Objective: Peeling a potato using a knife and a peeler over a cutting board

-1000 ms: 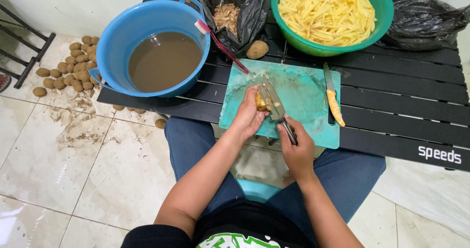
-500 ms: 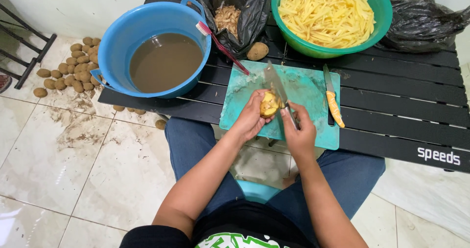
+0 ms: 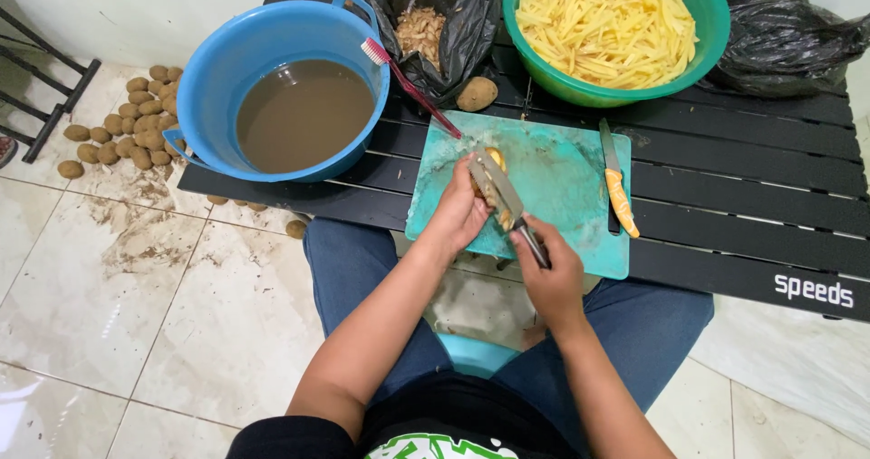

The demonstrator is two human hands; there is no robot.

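Pale floor tiles [image 3: 136, 332], smeared with dirt, lie to the left of a black slatted desk [image 3: 743, 196] whose near edge runs above the person's lap. On a teal board [image 3: 562, 178] at that edge, the left hand [image 3: 458, 214] is closed around a potato [image 3: 494, 160], and the right hand [image 3: 548, 273] grips a peeler [image 3: 503, 196] laid against it. Just right of the hands a knife [image 3: 618, 187] rests on the board, with bare board between. Beyond the left hand stands a blue tub [image 3: 272, 51] of brown water with a toothbrush [image 3: 408, 83] across its rim; beyond the right, a green bowl [image 3: 711, 24] of potato strips. Loose potatoes [image 3: 118, 128] sit on the floor beside the tub.
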